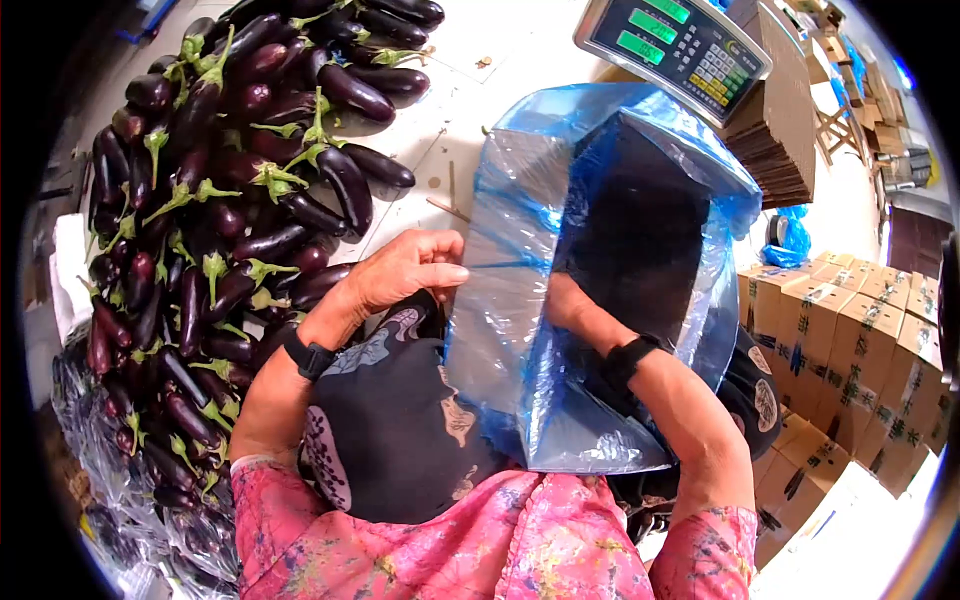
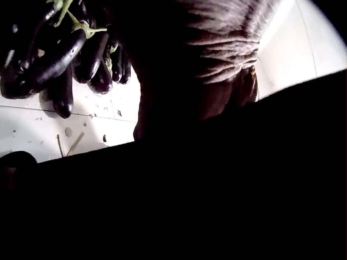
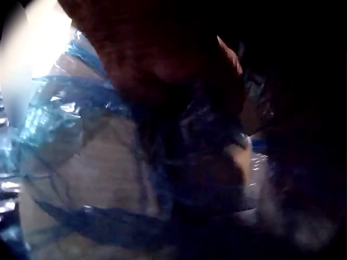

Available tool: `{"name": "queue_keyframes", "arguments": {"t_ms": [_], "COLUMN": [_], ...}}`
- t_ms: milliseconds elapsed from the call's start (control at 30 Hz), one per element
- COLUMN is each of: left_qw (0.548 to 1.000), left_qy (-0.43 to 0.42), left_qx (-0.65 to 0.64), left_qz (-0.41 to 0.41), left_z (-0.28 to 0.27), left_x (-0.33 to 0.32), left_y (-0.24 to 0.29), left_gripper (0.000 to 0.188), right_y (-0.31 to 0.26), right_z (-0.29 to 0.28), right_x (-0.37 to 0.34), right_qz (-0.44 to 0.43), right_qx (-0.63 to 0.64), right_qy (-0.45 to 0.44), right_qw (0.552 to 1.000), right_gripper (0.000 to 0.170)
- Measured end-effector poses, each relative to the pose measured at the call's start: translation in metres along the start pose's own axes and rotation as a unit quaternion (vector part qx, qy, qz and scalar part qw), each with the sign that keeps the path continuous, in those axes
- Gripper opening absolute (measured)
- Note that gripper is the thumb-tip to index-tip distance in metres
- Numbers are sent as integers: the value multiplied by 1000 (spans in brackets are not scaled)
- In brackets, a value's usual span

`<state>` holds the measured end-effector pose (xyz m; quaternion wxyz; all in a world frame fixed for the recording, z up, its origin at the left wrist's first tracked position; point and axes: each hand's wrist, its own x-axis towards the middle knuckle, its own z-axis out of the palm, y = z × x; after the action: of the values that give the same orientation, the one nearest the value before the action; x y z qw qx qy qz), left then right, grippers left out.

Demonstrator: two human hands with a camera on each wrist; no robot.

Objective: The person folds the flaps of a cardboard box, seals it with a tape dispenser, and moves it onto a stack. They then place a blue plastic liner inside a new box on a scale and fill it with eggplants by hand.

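Observation:
A box lined with blue see-through plastic [image 1: 505, 220] stands tilted between the person's knees, its liner folded out over the rim and sides. The left hand [image 1: 400, 272] is at the box's left outer side, thumb and forefinger extended towards the plastic. My right hand [image 1: 568, 298] reaches inside the box past its left wall; its fingers are hidden in the head view. In the right wrist view that hand [image 3: 162, 65] is a dark shape against the blue liner [image 3: 97, 227], and I cannot tell what its fingers do there.
A large heap of eggplants [image 1: 230, 200] lies on the pale tiled floor [image 1: 440, 150] at the left. Beyond the box stands a digital scale display [image 1: 670, 50], beside stacked flat cardboard [image 1: 775, 140]. Several taped cartons [image 1: 850, 330] are piled at the right.

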<state>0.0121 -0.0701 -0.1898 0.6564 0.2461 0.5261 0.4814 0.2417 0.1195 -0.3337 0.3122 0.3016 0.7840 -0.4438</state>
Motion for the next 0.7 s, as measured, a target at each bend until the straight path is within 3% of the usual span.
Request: {"name": "queue_keyframes", "arguments": {"t_ms": [33, 67, 100, 200, 300, 333, 367, 400, 433, 467, 500, 633, 700], "left_qw": [1000, 1000, 1000, 1000, 1000, 999, 998, 998, 997, 997, 997, 997, 998], "left_qy": [-3, -8, -6, -11, -13, -11, 0, 1, 3, 5, -2, -9, -11], "left_qx": [0, 1, -8, 3, -23, -31, -62, -66, -71, -78, -72, -69, -66], "left_qz": [11, 24, 16, 22, 6, 0, -7, -8, -9, -12, -3, 14, 11], "left_z": [-2, -3, -4, -4, -4, -5, -5, -5, -5, -5, -8, -13, -13], "left_x": [0, 1, 3, 8, 10, 11, 11, 12, 13, 13, 13, 19, 21], "left_y": [-2, -2, -4, -7, -8, -7, -9, -9, -9, -10, -15, -28, -26], "left_gripper": [21, 21, 21, 21, 20, 21, 22, 22, 22, 22, 21, 20, 22], "right_y": [-24, -79, -42, -6, 86, 65, 40, 18, 13, -21, -30, -51, -48], "right_z": [-15, -46, -39, -69, -80, -82, -81, -79, -73, -61, -46, -56, -61], "right_x": [-21, -57, -41, -34, 32, 24, 18, 16, 22, 11, -1, -15, -20], "right_qz": [18, 106, 112, 170, 35, 46, 55, 59, 71, 76, 13, -3, -11], "right_qx": [-153, -300, -331, -218, -40, 156, 347, 524, 568, 596, 659, 634, 553], "right_qy": [-22, -41, -5, 80, 178, 165, 146, 122, 27, 25, -10, -45, 8], "right_qw": [988, 947, 937, 958, 983, 973, 925, 841, 820, 799, 752, 772, 833], "right_gripper": [32, 31, 36, 35, 32, 30, 29, 28, 27, 28, 22, 25, 26]}}
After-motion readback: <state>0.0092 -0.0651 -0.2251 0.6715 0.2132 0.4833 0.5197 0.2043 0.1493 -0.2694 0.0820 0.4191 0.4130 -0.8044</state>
